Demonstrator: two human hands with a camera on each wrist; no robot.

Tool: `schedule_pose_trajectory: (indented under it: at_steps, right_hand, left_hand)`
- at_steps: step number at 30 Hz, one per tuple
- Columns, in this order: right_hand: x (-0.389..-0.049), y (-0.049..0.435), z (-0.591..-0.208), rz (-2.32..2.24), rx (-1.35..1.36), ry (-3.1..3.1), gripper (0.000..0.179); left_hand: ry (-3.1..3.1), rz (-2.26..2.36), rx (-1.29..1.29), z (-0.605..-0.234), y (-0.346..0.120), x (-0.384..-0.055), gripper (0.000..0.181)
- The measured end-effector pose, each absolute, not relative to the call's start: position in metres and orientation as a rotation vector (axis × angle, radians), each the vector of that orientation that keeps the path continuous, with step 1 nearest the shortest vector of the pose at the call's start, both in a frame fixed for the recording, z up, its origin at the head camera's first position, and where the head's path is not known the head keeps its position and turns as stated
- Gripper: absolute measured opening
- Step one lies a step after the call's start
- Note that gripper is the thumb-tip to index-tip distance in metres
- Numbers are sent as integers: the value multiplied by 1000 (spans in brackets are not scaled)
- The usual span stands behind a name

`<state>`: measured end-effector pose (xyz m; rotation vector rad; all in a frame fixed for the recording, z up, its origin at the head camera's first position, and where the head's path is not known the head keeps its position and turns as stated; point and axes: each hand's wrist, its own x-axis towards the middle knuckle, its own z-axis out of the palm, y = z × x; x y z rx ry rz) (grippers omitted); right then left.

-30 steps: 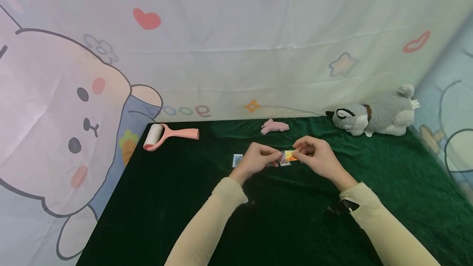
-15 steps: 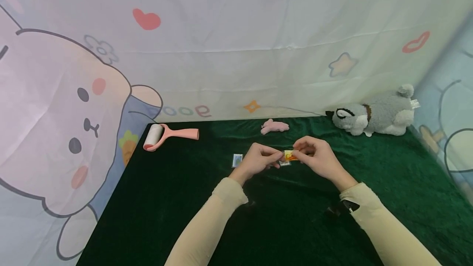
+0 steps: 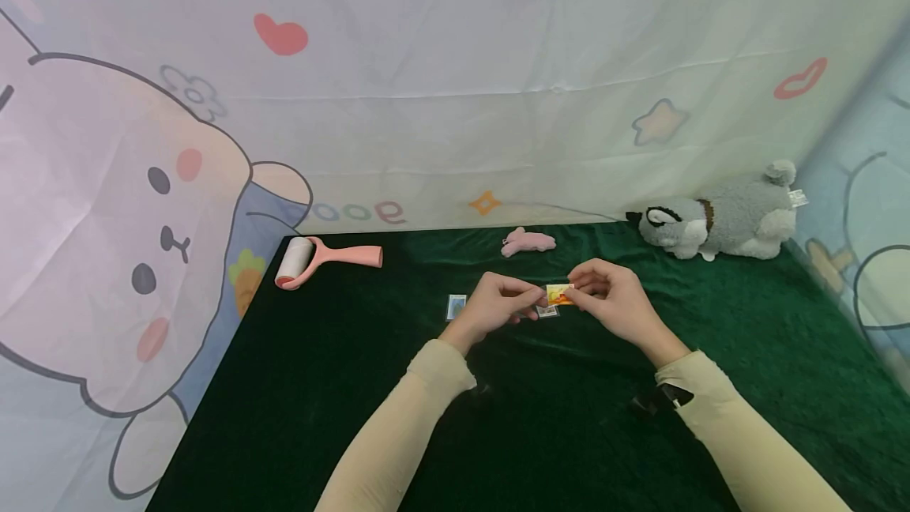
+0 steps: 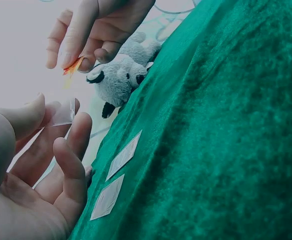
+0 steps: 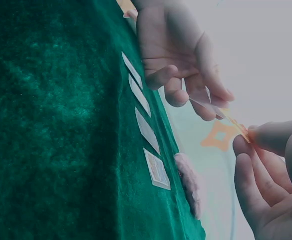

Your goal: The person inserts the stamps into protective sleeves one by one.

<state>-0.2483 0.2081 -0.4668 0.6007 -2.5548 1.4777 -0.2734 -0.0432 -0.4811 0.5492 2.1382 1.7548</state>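
Observation:
My left hand [image 3: 501, 303] pinches a small clear plastic sleeve [image 4: 63, 114] between thumb and fingers. Opposite it, my right hand [image 3: 610, 295] grips a small yellow and orange card [image 3: 559, 295] by one end. In the right wrist view the card's other end overlaps the sleeve's mouth by my left fingertips. Both are held over the green cloth. Below them several small pale-bordered cards [image 5: 157, 170] lie in a row on the cloth. Of these, one card [image 3: 456, 307] shows left of my left hand in the head view, and another card [image 3: 547, 311] peeks out between the hands.
A pink-handled lint roller [image 3: 344, 257] lies at the back left of the dark green cloth [image 3: 554, 433]. Behind my hands is a small pink plush [image 3: 528, 242]. A larger grey and white plush animal [image 3: 742, 220] lies at the back right, against the printed curtain [image 3: 441, 125].
The yellow card and my right hand have risen slightly, and more of the card's face shows. A purplish patch beside my left fingertips is no longer visible. My left hand has barely moved.

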Motion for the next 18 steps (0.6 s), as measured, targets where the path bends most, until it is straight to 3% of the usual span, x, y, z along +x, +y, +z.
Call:
schedule_pose_trajectory:
  at_steps: [18]
  right_hand:
    - [-250, 207, -469, 1412, 635, -2555, 9]
  left_hand:
    - [2090, 1751, 548, -480, -38, -272, 25]
